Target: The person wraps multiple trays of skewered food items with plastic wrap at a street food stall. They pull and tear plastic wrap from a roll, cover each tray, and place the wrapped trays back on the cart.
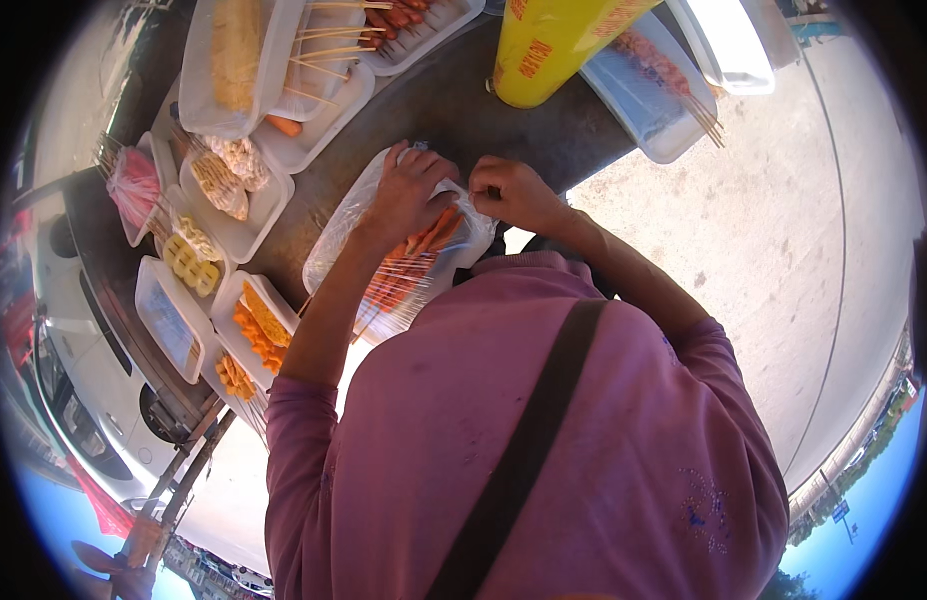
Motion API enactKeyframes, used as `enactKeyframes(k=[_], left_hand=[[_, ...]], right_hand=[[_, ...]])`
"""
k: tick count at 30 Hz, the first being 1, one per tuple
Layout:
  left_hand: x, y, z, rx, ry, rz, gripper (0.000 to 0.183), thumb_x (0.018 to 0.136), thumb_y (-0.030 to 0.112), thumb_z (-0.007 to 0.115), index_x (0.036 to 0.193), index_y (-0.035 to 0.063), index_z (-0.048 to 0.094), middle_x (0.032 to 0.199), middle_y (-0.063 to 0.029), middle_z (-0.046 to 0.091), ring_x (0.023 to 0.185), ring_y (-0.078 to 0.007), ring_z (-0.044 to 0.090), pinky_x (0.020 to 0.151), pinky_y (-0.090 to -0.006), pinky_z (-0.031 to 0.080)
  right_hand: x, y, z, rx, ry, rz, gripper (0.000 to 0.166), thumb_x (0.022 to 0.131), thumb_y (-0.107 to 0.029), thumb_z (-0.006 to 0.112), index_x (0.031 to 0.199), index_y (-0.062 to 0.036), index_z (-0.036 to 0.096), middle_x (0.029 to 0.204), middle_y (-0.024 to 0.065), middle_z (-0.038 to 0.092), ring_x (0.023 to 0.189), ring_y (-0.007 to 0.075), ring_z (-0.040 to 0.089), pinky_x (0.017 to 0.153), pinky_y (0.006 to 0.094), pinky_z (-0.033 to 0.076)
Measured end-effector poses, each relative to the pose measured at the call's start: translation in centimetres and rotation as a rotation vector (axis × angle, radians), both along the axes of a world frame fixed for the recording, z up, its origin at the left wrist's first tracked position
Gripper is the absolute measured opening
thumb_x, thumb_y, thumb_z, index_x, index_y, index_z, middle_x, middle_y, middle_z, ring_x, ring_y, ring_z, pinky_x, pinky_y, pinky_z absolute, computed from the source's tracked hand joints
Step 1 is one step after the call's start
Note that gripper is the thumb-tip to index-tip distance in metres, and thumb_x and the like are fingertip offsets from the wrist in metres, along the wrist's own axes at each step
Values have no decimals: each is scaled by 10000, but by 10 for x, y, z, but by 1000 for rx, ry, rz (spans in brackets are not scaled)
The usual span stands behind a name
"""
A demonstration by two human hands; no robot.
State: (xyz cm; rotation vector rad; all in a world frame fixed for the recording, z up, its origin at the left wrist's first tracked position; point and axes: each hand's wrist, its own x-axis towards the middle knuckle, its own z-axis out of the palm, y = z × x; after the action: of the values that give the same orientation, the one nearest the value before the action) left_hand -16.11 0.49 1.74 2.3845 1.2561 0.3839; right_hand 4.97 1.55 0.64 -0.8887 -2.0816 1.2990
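Observation:
A white plastic tray (471, 251) wrapped in clear plastic film (343, 217) lies at the table's near edge, close to my body. Under the film are reddish-orange skewered food pieces (400, 277) on thin sticks. My left hand (415, 187) rests over the tray's far end, fingers bent and a little apart on the film. At the tray's right corner, my right hand (516, 193) has its fingers curled, pinching the film's edge. Its fingertips are partly hidden.
A yellow cylindrical roll (542, 52) with red writing stands ahead on the dark tabletop (448, 97). Trays of skewers (235, 191) crowd the left side. A film-covered meat tray (658, 97) sits at the right corner. A white vehicle (96, 360) is beyond the left edge.

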Motion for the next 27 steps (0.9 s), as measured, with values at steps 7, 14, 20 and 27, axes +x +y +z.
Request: enactKeyframes(k=[7,14,20,27], left_hand=[[-11,17,-2,3,-8,-129,285,699,173,696,957,118,588,1060,-37,580,1052,-232,519,942,-414,350],[-54,12,-10,-71,-234,112,332,795,156,620,1120,136,550,1081,-54,595,1027,-280,541,837,-390,440],[-115,-41,-19,-506,-107,473,318,903,263,526,1150,65,509,828,-195,635,785,-344,623,705,-373,473],[-143,-81,-22,-578,-294,584,292,899,301,536,982,27,598,790,-179,620,695,-185,607,647,-329,446]], right_hand=[[-20,-29,0,444,-299,160,82,758,-163,571,729,-87,584,819,80,543,649,287,582,542,384,470],[-10,-30,-1,73,-488,156,161,782,-258,544,768,-112,611,702,102,608,662,288,609,550,414,461],[14,-20,1,-284,-328,242,241,802,-309,570,824,-72,612,676,99,619,578,240,618,529,356,477],[32,-14,-3,-681,-306,206,337,858,-340,545,832,-7,595,725,117,653,604,178,654,530,301,495]])
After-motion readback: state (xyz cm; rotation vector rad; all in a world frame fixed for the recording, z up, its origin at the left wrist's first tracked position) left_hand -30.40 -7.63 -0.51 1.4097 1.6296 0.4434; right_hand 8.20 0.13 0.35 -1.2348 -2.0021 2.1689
